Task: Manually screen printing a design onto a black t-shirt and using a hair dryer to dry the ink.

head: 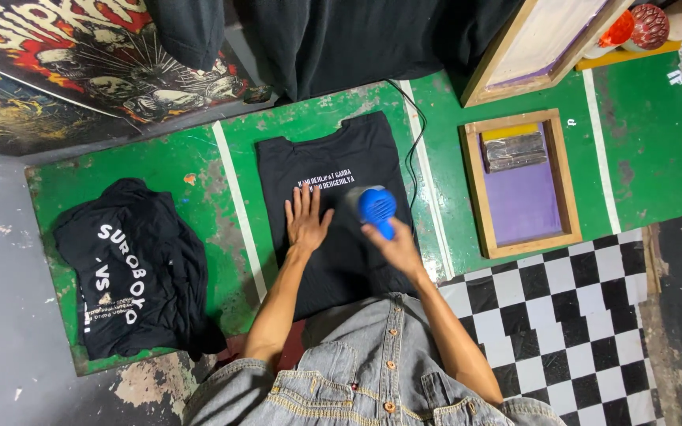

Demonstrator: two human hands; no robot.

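Note:
A black T-shirt [333, 150] with white printed lettering lies spread flat on the green table [167, 170]. My left hand [307, 220] rests flat on the shirt, fingers apart, just below the lettering. My right hand [392, 245] grips the handle of a blue heat gun [376, 207], which points at the printed area and looks blurred. Its black cord [414, 150] runs up along the shirt's right edge.
A pile of black printed shirts [132, 272] sits at the table's left end. A wooden screen frame [524, 185] with purple mesh and a squeegee lies to the right, another frame [538, 43] leans behind it. Dark cloth hangs at the back. Checkered floor at lower right.

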